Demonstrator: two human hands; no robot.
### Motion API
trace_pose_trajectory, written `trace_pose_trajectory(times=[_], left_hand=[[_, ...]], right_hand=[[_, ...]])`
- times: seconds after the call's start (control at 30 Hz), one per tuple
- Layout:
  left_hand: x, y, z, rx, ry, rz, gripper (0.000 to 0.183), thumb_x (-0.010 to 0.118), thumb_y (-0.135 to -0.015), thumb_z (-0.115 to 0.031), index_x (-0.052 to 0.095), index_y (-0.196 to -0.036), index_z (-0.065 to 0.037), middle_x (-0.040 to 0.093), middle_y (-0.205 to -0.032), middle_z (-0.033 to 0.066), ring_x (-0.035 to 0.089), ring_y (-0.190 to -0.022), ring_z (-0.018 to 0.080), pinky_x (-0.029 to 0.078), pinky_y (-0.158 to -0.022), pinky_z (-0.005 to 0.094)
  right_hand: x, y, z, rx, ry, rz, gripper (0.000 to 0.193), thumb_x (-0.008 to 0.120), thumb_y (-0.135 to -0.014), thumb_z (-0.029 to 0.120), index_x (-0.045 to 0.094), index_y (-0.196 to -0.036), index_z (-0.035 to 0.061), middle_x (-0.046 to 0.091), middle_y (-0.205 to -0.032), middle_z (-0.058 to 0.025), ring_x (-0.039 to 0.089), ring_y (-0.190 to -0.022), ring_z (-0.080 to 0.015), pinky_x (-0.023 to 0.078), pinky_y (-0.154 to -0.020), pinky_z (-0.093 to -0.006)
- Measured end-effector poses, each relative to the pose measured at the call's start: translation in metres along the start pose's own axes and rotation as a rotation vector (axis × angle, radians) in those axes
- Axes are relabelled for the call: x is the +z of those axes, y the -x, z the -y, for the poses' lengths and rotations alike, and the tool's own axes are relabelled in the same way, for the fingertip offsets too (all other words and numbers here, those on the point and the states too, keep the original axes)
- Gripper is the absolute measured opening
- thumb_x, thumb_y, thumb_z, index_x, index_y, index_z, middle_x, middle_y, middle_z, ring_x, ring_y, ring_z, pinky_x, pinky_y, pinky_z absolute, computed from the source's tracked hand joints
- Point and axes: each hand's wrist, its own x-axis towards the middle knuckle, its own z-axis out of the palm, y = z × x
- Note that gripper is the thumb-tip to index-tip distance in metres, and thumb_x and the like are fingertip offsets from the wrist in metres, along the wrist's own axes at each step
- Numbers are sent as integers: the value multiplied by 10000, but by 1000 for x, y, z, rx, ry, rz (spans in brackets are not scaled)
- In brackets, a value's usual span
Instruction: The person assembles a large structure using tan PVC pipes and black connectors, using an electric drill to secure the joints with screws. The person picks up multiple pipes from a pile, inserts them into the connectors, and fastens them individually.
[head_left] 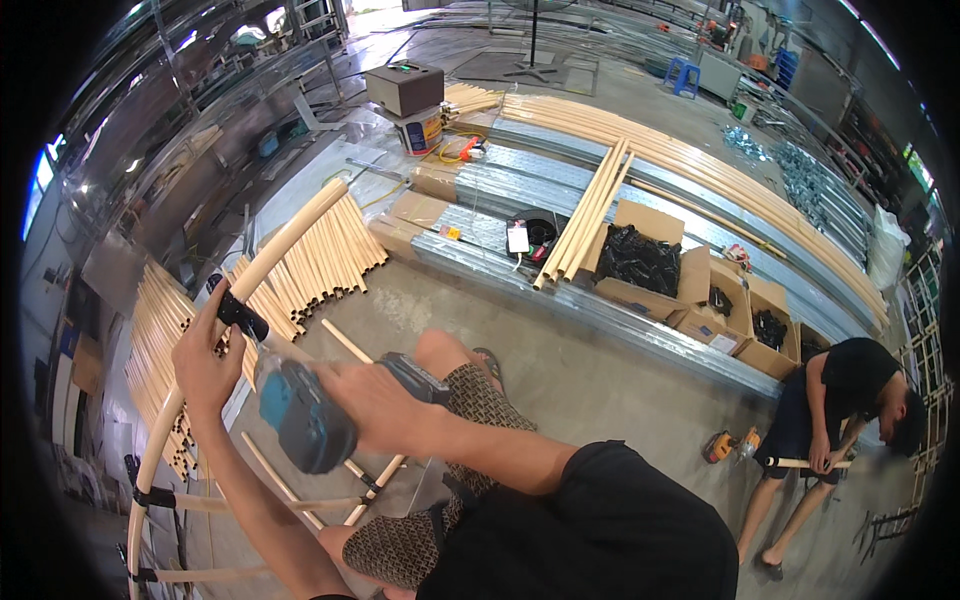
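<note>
My left hand [210, 358] is closed round a beige pipe frame at its black pipe joint [238, 312], with fingers along the joint. From that joint a beige pipe [298, 235] slants up and away to the right. My right hand [372, 408] grips a teal and black cordless drill [308, 420], slightly blurred, its battery [414, 378] by my knee. The drill's body is just below the joint; whether its tip touches is hidden. Lower on the frame, another black joint [155, 497] links a crosspiece to the curved upright [146, 478].
Many cut beige pipes [325, 250] lie in rows beyond my left hand. Ahead are long metal profiles [510, 270] with pipes on top, and cardboard boxes [640, 250] of black parts. At right a co-worker [850, 400] bends over a short pipe; an orange tool [718, 447] lies nearby.
</note>
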Motion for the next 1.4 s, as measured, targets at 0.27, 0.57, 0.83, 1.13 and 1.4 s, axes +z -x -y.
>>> trace_pose_trajectory(times=[0.27,0.57,0.83,1.13,1.4], left_hand=[[1,-1,-19,-235,123,-70,425,740,-867,-138,660,-1278,-68,639,-778,41,514,-678,56,420,-628,224],[30,11,-15,-165,113,-325,472,776,-801,-84,666,-1258,-43,608,-861,31,494,-767,116,399,-721,261],[28,6,-59,-265,-73,-393,465,825,-748,-192,695,-1184,-94,669,-1073,103,567,-1043,263,398,-958,374],[55,2,-58,-374,-269,-543,542,806,-713,-208,580,-1174,-34,606,-1093,139,530,-1084,323,337,-1053,469],[79,-4,-72,-501,-459,-608,564,811,-663,-150,554,-1152,-36,564,-1194,187,471,-1269,366,226,-1164,568]], right_hand=[[-90,34,-21,-22,-224,157,807,842,-699,303,435,-1334,16,676,-839,-203,664,-781,-424,505,-683,-478],[-194,37,-182,224,-120,-90,689,937,-634,372,636,-1158,39,709,-1015,-103,665,-919,-145,530,-827,-340],[-210,63,-351,327,-31,-385,731,946,-615,224,506,-1161,17,651,-1008,-106,634,-935,-216,503,-846,-357],[-167,80,-480,330,-58,-486,829,949,-598,231,492,-1241,-24,586,-1068,-129,564,-974,-255,464,-906,-377],[-124,97,-523,446,-121,-226,814,907,-632,118,454,-1290,-41,564,-1101,-121,538,-1001,-227,442,-924,-355]])
